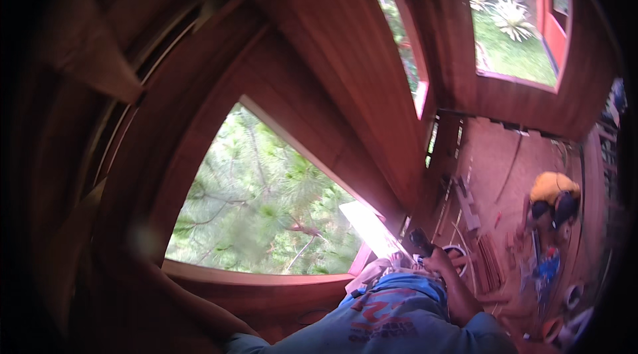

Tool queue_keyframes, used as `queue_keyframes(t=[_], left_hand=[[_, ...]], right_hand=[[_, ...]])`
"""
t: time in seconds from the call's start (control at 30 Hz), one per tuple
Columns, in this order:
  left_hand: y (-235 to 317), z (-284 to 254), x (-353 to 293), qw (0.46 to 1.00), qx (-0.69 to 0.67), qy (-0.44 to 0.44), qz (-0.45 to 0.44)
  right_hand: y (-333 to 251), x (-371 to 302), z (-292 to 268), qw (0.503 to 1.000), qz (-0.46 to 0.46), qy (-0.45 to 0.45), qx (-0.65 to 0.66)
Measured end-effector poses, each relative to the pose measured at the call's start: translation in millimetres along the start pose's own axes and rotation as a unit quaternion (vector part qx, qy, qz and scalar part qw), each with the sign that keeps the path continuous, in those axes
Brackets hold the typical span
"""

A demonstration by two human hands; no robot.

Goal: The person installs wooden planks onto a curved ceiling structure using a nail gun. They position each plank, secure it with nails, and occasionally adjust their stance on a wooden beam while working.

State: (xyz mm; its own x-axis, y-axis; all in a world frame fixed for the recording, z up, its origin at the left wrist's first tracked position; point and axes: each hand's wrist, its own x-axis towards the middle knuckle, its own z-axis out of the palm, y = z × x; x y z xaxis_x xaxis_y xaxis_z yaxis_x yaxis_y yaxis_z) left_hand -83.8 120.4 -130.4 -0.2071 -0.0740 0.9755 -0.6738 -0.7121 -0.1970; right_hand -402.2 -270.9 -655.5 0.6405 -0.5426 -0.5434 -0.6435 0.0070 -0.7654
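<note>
My right hand (437,262) is at waist height in front of my blue shirt, closed around a dark tool (420,242). The tool has a blunt, rounded upper end; its exact kind does not show. My left arm (206,307) reaches out to the left, along the lower edge of a large window opening (259,273). In deep shadow by the wooden wall, my left hand (136,256) is too dark for its fingers to be made out.
Reddish wooden wall panels (332,42) surround the opening, with foliage outside. Lower right, a person in a yellow top (555,186) bends over the floor. Stacked wooden strips (488,264), a round container (463,254) and scattered tools lie nearby. Another window opening (515,80) shows grass.
</note>
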Motion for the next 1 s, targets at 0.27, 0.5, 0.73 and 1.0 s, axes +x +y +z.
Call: queue_keyframes(t=[0.27, 0.5, 0.73, 1.0], left_hand=[[120.1, 161.2, -104.4, 0.912, -0.227, -0.325, -0.104], [188.6, 288.0, -203.8, 0.789, -0.394, -0.47, 0.017], [304.1, 288.0, -301.8, 0.493, -0.527, -0.692, -0.002], [404.8, 225.6, -382.5, 0.282, -0.574, -0.758, 0.127]], right_hand=[[-0.1, -12.1, 35.6, 0.996, 0.082, -0.009, -0.041], [4.0, -44.4, 73.6, 0.979, 0.129, 0.129, 0.086], [6.9, -29.9, 128.7, 0.94, 0.109, 0.269, 0.18], [36.4, -52.9, 178.7, 0.869, 0.085, 0.427, 0.234]])
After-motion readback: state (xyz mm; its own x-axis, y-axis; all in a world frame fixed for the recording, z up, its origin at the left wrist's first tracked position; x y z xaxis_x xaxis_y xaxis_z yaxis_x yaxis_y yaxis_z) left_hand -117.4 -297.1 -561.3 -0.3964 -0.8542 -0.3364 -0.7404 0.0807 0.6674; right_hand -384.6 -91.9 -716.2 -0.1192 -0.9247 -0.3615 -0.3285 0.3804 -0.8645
